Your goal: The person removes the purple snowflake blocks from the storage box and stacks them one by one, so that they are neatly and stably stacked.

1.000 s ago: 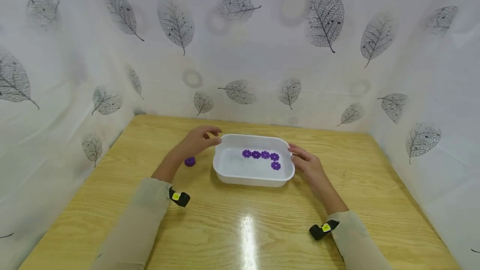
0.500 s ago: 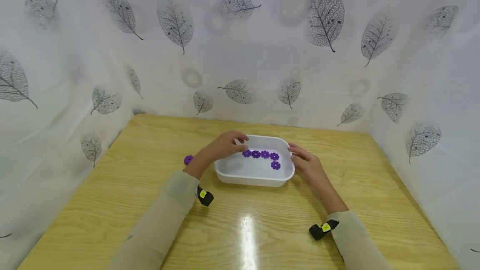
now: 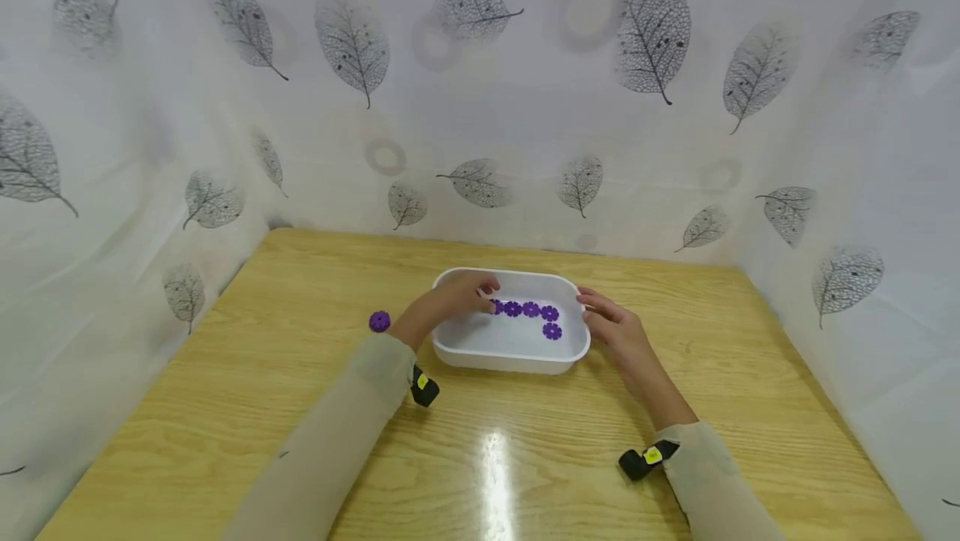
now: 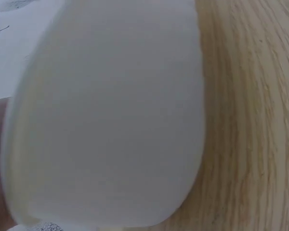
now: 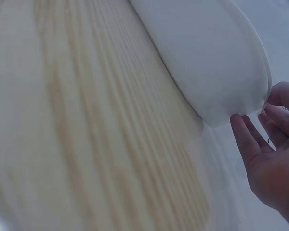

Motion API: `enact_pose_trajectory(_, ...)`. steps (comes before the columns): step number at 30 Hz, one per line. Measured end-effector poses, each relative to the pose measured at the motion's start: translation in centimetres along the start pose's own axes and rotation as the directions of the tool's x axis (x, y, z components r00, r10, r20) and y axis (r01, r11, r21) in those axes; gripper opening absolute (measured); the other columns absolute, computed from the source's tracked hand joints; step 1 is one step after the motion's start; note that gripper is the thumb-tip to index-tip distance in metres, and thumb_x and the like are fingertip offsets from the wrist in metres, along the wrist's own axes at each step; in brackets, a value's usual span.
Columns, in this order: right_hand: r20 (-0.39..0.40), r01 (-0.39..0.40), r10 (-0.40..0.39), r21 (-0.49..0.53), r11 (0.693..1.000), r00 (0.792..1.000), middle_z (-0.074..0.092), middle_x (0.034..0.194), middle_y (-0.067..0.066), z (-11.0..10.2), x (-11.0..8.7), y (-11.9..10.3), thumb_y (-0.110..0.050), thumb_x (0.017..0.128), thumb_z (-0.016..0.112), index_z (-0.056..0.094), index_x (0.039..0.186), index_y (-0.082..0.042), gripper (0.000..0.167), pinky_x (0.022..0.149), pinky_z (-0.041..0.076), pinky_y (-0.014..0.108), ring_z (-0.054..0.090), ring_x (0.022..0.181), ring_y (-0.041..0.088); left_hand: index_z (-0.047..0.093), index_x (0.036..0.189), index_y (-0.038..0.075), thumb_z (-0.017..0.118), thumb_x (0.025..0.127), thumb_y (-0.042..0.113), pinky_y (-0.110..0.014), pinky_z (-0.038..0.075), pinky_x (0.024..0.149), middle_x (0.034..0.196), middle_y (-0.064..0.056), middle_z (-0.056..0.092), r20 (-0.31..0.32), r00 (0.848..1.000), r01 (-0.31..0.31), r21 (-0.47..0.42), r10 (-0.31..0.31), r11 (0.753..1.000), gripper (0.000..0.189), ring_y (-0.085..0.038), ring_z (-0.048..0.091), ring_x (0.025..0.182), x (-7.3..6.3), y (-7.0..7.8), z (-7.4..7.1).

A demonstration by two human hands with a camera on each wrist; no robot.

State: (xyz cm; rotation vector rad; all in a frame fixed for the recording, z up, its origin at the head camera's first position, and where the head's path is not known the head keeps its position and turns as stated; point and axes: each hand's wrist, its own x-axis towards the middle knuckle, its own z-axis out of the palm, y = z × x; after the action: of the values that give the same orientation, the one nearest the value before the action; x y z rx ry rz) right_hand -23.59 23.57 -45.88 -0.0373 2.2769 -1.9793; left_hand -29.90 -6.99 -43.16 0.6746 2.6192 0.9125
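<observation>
My left hand reaches over the left rim into a white rectangular tray. Its thumb and index finger are apart at the leftmost purple snowflake disc, partly covering it. More discs continue that row to the right, with one disc below the row's right end. At the tray's right end my right hand holds the wall, with its thumb at the rim. The right wrist view shows this hand with fingertips against the tray's outer wall. In the left wrist view the tray hides the left fingers.
Another purple disc lies on the wooden table, left of the tray and near the left wrist. A leaf-patterned white curtain surrounds the table's back and sides.
My left hand has moved right, from the tray's left rim to inside the tray, and lowered to the leftmost disc. The right hand and tray have hardly moved.
</observation>
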Motion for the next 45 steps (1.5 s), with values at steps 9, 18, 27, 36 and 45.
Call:
enact_pose_trajectory(9, -0.002, -0.013, 0.013, -0.004, 1.000, 1.000, 0.043, 0.158, -0.007, 0.2, -0.1, 0.0, -0.024, 0.100, 0.063, 0.061, 0.139, -0.011, 0.041, 0.096, 0.049, 0.015, 0.038, 0.147, 0.017, 0.059, 0.135, 0.002, 0.073, 0.090, 0.010, -0.041, 0.049, 0.106, 0.127, -0.013, 0.066, -0.010, 1.000, 0.029, 0.005, -0.029, 1.000, 0.048, -0.028, 0.062, 0.118, 0.4, -0.4, 1.3)
enact_pose_trajectory(18, -0.006, -0.018, 0.018, -0.014, 1.000, 1.000, 0.043, 0.158, -0.008, -0.1, -0.1, -0.1, -0.024, 0.099, 0.064, 0.061, 0.139, -0.011, 0.042, 0.095, 0.049, 0.014, 0.037, 0.147, 0.016, 0.066, 0.125, 0.002, 0.075, 0.087, 0.008, -0.039, 0.051, 0.102, 0.115, -0.010, 0.069, -0.018, 0.999, 0.051, 0.054, -0.050, 0.997, 0.040, -0.024, 0.063, 0.107, 0.4, 0.0, 1.9)
enact_pose_trajectory(27, -0.005, -0.013, 0.013, -0.013, 1.000, 1.000, 0.043, 0.158, -0.007, 0.0, -0.2, -0.2, -0.024, 0.099, 0.064, 0.061, 0.139, -0.011, 0.042, 0.094, 0.050, 0.015, 0.038, 0.147, 0.016, 0.071, 0.113, 0.004, 0.076, 0.088, 0.009, -0.035, 0.054, 0.092, 0.104, -0.008, 0.070, -0.014, 0.998, 0.066, 0.077, -0.065, 0.995, 0.026, -0.020, 0.063, 0.095, 0.4, 0.1, 1.8)
enact_pose_trajectory(36, 0.000, -0.012, 0.012, -0.029, 1.000, 1.000, 0.042, 0.159, -0.008, -0.1, -0.3, -0.1, -0.024, 0.100, 0.062, 0.060, 0.140, -0.012, 0.041, 0.094, 0.050, 0.015, 0.037, 0.147, 0.017, 0.071, 0.117, 0.009, 0.077, 0.087, 0.011, -0.037, 0.051, 0.099, 0.113, -0.006, 0.070, 0.026, 1.000, 0.014, 0.090, -0.017, 0.996, 0.030, -0.021, 0.063, 0.106, 0.4, 0.3, 1.8)
enact_pose_trajectory(45, 0.008, -0.015, 0.015, -0.025, 1.000, 1.000, 0.042, 0.159, -0.009, -0.2, -0.1, 0.0, -0.028, 0.099, 0.065, 0.060, 0.140, -0.013, 0.044, 0.095, 0.050, 0.015, 0.038, 0.147, 0.017, 0.068, 0.118, 0.009, 0.077, 0.087, 0.011, -0.034, 0.053, 0.096, 0.111, -0.004, 0.069, 0.021, 1.000, 0.021, 0.080, -0.023, 0.997, 0.032, -0.018, 0.063, 0.103, 0.4, 0.1, 2.0)
